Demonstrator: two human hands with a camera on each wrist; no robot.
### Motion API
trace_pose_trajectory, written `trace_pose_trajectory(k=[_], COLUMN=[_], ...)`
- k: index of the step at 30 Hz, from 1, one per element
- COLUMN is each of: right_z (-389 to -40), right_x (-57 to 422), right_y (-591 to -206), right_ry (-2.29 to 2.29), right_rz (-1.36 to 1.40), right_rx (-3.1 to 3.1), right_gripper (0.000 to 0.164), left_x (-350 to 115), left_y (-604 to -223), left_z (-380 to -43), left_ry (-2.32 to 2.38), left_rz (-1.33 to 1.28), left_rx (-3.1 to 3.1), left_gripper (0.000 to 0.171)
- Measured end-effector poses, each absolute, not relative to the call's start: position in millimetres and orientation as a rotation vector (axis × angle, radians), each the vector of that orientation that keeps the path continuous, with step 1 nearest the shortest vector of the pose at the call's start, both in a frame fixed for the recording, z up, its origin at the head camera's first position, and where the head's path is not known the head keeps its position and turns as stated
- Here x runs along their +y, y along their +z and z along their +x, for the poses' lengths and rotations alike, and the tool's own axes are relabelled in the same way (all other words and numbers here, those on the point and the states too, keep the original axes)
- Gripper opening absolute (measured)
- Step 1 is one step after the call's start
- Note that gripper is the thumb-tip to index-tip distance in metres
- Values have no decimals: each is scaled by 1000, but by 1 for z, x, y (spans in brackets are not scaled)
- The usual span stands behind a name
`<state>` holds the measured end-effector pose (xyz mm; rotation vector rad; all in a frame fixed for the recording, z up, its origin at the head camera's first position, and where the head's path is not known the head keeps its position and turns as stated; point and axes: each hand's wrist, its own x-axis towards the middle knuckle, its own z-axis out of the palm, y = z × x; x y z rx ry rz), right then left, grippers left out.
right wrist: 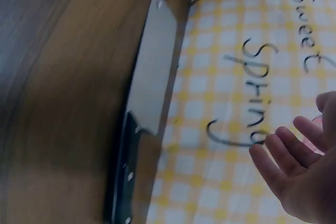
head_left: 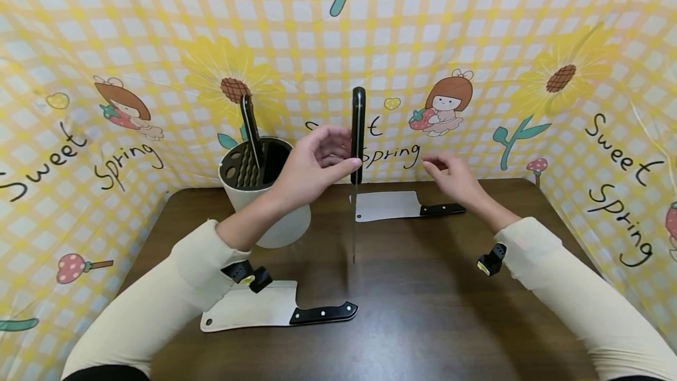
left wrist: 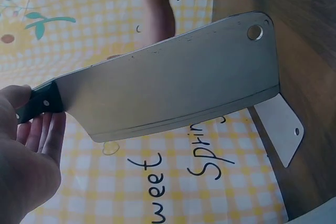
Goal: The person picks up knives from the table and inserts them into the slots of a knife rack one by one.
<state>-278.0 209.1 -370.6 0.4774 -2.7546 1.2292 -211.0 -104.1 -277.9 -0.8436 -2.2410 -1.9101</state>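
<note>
My left hand grips a cleaver by its black handle, with the thumb on one side and the fingers on the other. In the head view its blade hangs straight down, seen edge-on; the left wrist view shows the broad face of the blade with a hole at one corner. My right hand hovers above the table at the right, fingers loosely bent and nothing in them. Below it lies a second cleaver, flat near the back edge. A third cleaver lies at the front left, partly under my left forearm.
A white knife block with a black slotted top stands at the back left, behind my left wrist. One black-handled tool sticks up from it. A checked cloth rises behind and beside the brown table.
</note>
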Motion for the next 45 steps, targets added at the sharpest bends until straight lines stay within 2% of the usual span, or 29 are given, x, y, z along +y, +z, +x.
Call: trace_pose_trajectory(k=[13,24,38,45], right_z=[-293,-297,-289,-285], right_x=[248,269,283,286], right_y=[-410,-444,-466,-471], right_ry=[1003,807,612,566], right_rz=[637,662,816,784], right_rx=[-2935,-3038,-3067,-3092], right_gripper=[40,40,46,45], left_x=[-130,-154,-182,-193], left_y=[-265,-256,-247,-237], left_z=[-196,-188,-179,-175], left_ry=[-1894,-1861,-1953,-1962], left_rz=[-824,-771,-681,-634], left_rx=[-2201,-2152,-2016,-1927], left_gripper=[41,38,38,37])
